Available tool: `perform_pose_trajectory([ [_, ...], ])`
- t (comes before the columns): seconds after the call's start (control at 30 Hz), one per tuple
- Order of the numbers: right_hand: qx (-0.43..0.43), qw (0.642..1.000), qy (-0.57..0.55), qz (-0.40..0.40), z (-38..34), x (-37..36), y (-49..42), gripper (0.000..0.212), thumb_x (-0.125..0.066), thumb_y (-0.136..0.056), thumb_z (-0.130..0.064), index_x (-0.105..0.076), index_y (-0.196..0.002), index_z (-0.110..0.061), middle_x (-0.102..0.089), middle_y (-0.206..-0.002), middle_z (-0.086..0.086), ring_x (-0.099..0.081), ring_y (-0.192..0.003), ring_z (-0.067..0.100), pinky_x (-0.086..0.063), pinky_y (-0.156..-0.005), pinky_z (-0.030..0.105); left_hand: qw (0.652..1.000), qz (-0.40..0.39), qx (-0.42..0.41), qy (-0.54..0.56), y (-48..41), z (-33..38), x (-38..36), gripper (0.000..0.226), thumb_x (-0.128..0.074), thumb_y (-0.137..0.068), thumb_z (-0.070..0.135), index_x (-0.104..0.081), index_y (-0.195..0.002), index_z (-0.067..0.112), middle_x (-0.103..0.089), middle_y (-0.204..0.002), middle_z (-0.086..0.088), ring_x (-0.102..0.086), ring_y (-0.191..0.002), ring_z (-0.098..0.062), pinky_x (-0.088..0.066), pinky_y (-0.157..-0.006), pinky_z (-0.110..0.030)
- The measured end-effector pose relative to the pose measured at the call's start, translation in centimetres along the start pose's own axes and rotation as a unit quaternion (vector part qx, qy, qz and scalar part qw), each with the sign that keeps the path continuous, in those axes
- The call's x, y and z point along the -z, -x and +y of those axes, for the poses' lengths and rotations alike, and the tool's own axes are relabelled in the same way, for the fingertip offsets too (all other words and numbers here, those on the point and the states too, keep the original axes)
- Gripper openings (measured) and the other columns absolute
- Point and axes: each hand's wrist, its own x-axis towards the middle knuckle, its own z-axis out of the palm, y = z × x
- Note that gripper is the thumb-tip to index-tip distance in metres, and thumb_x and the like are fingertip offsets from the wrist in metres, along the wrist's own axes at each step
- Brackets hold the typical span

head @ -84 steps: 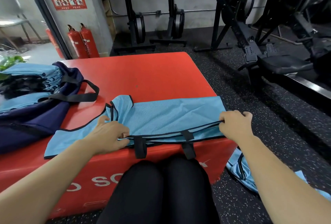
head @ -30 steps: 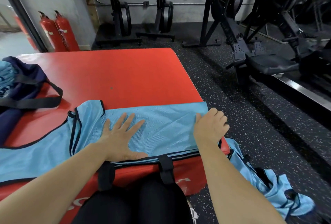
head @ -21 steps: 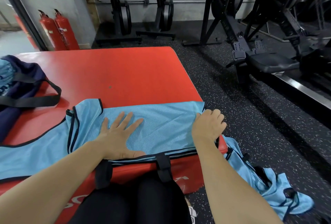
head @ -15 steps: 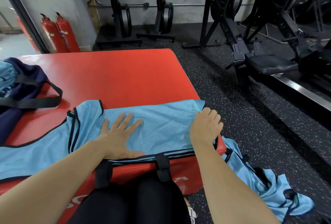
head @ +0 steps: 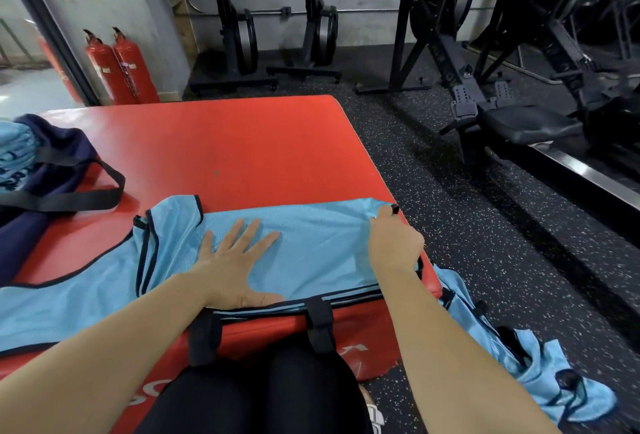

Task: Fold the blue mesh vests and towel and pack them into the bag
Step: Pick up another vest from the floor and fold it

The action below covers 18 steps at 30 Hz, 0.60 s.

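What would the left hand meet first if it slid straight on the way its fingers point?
Lying flat on the blue mesh vest, the left hand would first cross the vest's far edge, then meet bare red mat, as far as visible.

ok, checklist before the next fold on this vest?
1. Left hand flat, pinning the light-blue mesh vest with black trim: ok.
2. Right hand grips the vest's right edge: ok.
3. Vest smooth on the red padded platform: not ok, wrinkles near the right hand.
4. Room left in the navy fabric bag: cannot tell, mostly out of frame.
5. Second blue vest: not ok, crumpled on the floor.
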Motion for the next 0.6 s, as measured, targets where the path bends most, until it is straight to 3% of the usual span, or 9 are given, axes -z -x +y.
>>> perform_pose_trajectory([
  [0.33,-0.008,0.999,0.039,-0.006,3.0,0.2,-4.7,0.023,-0.036,-0.104,-0.019,-0.039,-0.125,-0.009,-0.06,-0.116,0.007,-0.066,-0.097,0.027,-0.036,-0.063,0.031,1.0,0.014,0.007,0.014,-4.3,3.4,1.5,0.121,-0.022,-0.047,0.104,0.025,-0.145,0.051,0.034,-0.156,0.008,0.036,-0.142,-0.018,0.019,-0.112,-0.062],
  [0.47,-0.07,0.993,0.063,0.075,3.3,0.1,-5.8,0.028,-0.053,-0.095,-0.017,-0.044,-0.12,-0.012,-0.054,-0.115,0.011,-0.053,-0.101,0.028,-0.037,-0.078,0.038,1.0,0.016,0.009,0.006,-5.2,4.3,1.5,0.124,-0.018,-0.042,0.105,0.027,-0.144,0.049,0.035,-0.156,0.006,0.037,-0.141,-0.02,0.02,-0.111,-0.063],
  [0.53,-0.048,0.99,0.055,0.119,1.6,0.6,-5.8,0.034,-0.059,-0.086,-0.013,-0.047,-0.118,-0.011,-0.054,-0.109,0.011,-0.049,-0.097,0.029,-0.035,-0.079,0.039,1.0,0.018,0.01,0.004,-5.1,4.3,1.4,0.118,-0.026,-0.053,0.101,0.026,-0.145,0.048,0.034,-0.157,0.005,0.037,-0.142,-0.021,0.019,-0.111,-0.064],
  [0.6,0.039,0.992,0.013,0.116,-1.4,1.1,-4.6,0.039,-0.063,-0.086,-0.022,-0.048,-0.12,-0.012,-0.054,-0.112,0.012,-0.049,-0.102,0.03,-0.036,-0.083,0.041,1.0,0.019,0.01,0.005,-5.1,4.3,1.5,0.115,-0.031,-0.06,0.098,0.024,-0.147,0.047,0.033,-0.157,0.004,0.036,-0.142,-0.022,0.018,-0.111,-0.065],
])
